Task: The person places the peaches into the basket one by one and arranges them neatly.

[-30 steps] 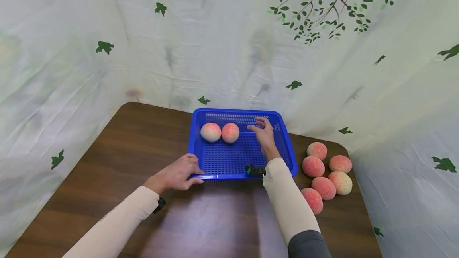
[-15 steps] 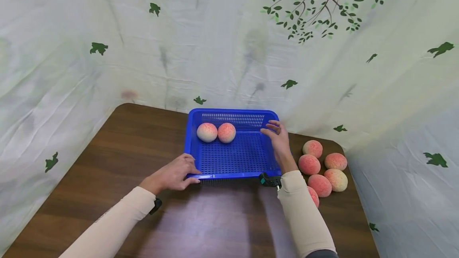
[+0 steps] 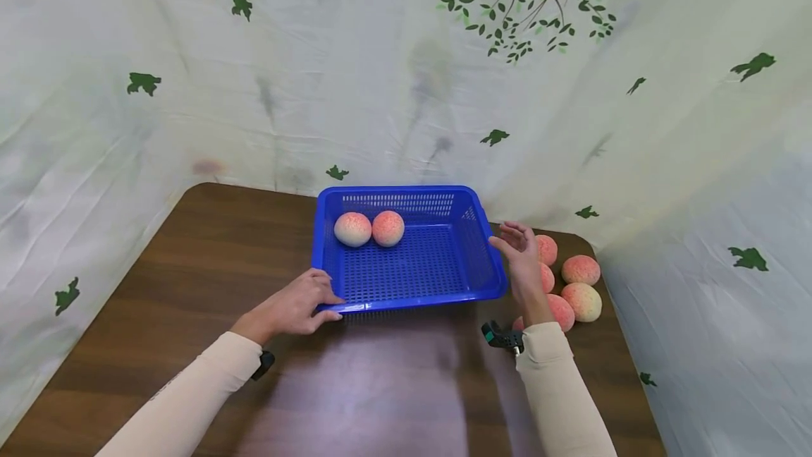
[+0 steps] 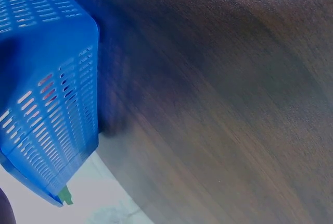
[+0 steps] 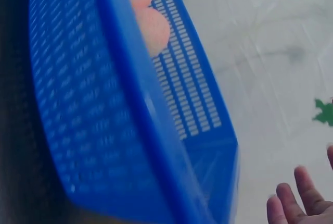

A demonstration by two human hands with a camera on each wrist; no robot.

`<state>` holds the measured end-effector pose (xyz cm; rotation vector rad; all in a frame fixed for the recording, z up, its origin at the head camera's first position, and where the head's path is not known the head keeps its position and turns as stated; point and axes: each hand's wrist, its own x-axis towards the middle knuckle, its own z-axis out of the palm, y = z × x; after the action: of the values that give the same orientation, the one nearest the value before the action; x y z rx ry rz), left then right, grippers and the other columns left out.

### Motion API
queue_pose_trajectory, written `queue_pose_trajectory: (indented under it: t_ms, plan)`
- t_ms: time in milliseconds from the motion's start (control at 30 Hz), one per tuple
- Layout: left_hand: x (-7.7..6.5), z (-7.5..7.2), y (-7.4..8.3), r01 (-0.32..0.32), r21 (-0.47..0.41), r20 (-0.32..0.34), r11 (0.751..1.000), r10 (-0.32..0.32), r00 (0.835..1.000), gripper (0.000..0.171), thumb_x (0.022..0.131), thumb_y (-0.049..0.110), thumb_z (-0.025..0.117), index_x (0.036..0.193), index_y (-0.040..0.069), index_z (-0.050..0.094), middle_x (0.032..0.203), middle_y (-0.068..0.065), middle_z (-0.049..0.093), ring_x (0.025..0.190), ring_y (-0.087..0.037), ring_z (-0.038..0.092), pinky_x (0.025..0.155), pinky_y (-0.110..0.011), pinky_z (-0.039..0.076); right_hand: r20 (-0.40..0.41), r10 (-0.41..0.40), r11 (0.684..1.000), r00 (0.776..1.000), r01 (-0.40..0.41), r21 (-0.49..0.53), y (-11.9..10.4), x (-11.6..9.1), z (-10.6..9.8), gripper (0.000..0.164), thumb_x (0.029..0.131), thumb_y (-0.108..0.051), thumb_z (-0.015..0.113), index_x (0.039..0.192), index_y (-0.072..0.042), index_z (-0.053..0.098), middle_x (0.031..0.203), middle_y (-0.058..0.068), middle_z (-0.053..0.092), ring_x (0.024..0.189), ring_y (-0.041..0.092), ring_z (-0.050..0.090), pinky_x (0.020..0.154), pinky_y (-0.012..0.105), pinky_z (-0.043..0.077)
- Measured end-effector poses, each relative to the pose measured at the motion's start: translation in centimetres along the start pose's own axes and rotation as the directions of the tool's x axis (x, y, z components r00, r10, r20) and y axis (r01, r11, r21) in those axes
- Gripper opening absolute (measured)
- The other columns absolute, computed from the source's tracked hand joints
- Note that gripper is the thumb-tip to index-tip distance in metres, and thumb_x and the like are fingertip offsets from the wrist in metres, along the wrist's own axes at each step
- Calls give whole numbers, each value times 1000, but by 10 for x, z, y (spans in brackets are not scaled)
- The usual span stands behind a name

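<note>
A blue plastic basket (image 3: 425,259) with slotted walls stands on the table, and two pink-and-cream peaches (image 3: 388,228) sit side by side in its back left part. My left hand (image 3: 294,305) grips the basket's front left rim, thumb below and fingers over it. Just past the basket's right rim, my right hand (image 3: 525,270) is in the air with spread, slightly bent fingers and holds nothing. It partly hides a group of several loose peaches (image 3: 581,302) on the right. The right wrist view shows its fingertips (image 5: 307,198) apart from the basket wall (image 5: 88,104).
The brown wooden table (image 3: 222,259) ends at a pale cloth backdrop (image 3: 393,90) printed with leaves, close behind the basket. Dark wrist cameras sit on both forearms; the right one (image 3: 501,337) hangs over the table.
My right hand has moved right, from above the basket to outside its right rim, toward the loose peaches. The left hand keeps its grip on the rim. The whole view has shifted a little.
</note>
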<state>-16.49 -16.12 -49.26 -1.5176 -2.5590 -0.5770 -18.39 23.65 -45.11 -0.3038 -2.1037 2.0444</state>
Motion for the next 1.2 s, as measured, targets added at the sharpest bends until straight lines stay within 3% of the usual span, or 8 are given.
queue_pose_trajectory:
  t_ms: [200,367,633,967,1200]
  plan:
    - [0,0,-1,2,-1,1,1000,-2,1000,22,83,20,73,93,1,76,84,-3,74,81,-19,58,89,-44,41,-38,-3,1000,999,4,12,3,-12,-26,48,89,-7,68,131,0,45,126,6,52,123,23,45,104,32,37]
    - [1,-1,-1,-3,-9,-13,1000,3,1000,22,82,19,73,93,0,76,84,-3,74,83,-19,60,89,-44,41,-81,-11,1000,997,13,17,10,-23,-47,45,89,-4,67,129,1,46,119,-1,55,122,26,45,92,21,43]
    - [1,-1,-1,-10,0,-15,1000,10,1000,22,81,18,74,92,0,76,85,-4,74,83,-20,62,88,-45,42,-152,3,1000,988,-2,5,28,-42,-77,49,88,-3,68,131,2,46,125,11,52,118,23,48,90,15,43]
    - [-1,3,0,-9,14,-12,1000,9,1000,22,81,19,74,93,0,76,85,-4,74,83,-20,61,88,-45,42,-264,-69,997,962,73,3,63,-65,-93,50,80,3,74,125,8,52,118,16,57,107,24,54,90,19,45]
    - [-1,4,-1,16,0,2,1000,-16,1000,23,82,20,73,94,-1,76,86,-5,74,87,-22,63,91,-46,41,-342,-131,991,931,121,-51,87,-82,-96,46,79,5,75,121,10,57,109,9,60,99,18,56,83,20,45]
